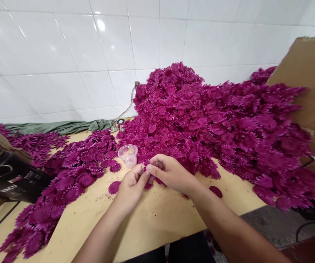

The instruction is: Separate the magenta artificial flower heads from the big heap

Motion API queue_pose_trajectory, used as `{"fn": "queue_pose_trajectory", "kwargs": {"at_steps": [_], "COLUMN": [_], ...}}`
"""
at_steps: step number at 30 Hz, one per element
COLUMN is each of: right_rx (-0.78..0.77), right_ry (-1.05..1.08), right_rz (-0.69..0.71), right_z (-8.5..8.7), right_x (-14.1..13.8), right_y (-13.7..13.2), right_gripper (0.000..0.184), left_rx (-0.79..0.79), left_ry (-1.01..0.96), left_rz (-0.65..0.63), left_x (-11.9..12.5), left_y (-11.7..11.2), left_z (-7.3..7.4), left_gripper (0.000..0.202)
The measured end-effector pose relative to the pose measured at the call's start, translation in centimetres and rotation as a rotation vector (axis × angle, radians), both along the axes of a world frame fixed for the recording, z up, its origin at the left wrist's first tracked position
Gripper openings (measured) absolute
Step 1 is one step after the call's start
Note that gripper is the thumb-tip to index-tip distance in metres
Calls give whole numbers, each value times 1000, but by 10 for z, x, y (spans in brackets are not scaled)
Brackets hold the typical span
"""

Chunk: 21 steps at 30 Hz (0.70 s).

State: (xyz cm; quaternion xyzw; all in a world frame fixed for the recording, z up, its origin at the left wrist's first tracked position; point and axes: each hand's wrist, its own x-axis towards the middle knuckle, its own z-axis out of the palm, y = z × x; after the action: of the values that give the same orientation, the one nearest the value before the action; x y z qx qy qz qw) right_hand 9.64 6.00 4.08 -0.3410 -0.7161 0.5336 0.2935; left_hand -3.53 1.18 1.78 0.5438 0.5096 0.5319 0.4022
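My left hand (132,183) and my right hand (168,173) meet over the tan table (152,215), fingers pinched together on a magenta fabric flower (149,179) that shows only partly between them. A small clear plastic cup (128,155) stands just beyond my left hand. A huge heap of magenta flowers (214,120) rises behind my right hand. A flatter spread of flowers (72,175) lies to the left. Single flowers (114,187) lie beside my left hand, and another (215,191) by my right forearm.
A white tiled wall closes the back. A black printed box (12,179) sits at the left edge. A cardboard sheet (307,84) leans at the right. A green cloth (58,126) and a cable lie along the wall.
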Motion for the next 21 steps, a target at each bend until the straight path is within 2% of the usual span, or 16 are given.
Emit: {"fn": "queue_pose_trajectory", "kwargs": {"at_steps": [4, 9, 11, 14, 16, 18, 21], "right_rx": [-120, 20, -35, -235, -305, -309, -259], "right_ry": [52, 71, 80, 181, 270, 327, 399], "right_rz": [48, -123, -38, 175, 184, 81, -301], "right_z": [-6, -9, -10, -13, -16, -16, -12], "right_x": [-5, -4, -5, -11, -16, -15, 2], "right_y": [0, 1, -1, -4, -2, 5, 28], "right_gripper": [10, 22, 18, 14, 16, 15, 12], "left_rx": [-6, -43, -85, -119, -111, -90, -25], "left_ry": [31, -25, -94, -202, -236, -235, -205], "left_rz": [2, 141, 134, 95, 89, 108, 169], "left_x": [-2, -4, -3, -1, 0, -1, -5], "left_y": [0, 1, 2, 3, 2, -1, -9], "left_z": [-3, -7, -8, -10, -11, -11, -10], "left_gripper": [35, 43, 47, 52, 54, 55, 53]}}
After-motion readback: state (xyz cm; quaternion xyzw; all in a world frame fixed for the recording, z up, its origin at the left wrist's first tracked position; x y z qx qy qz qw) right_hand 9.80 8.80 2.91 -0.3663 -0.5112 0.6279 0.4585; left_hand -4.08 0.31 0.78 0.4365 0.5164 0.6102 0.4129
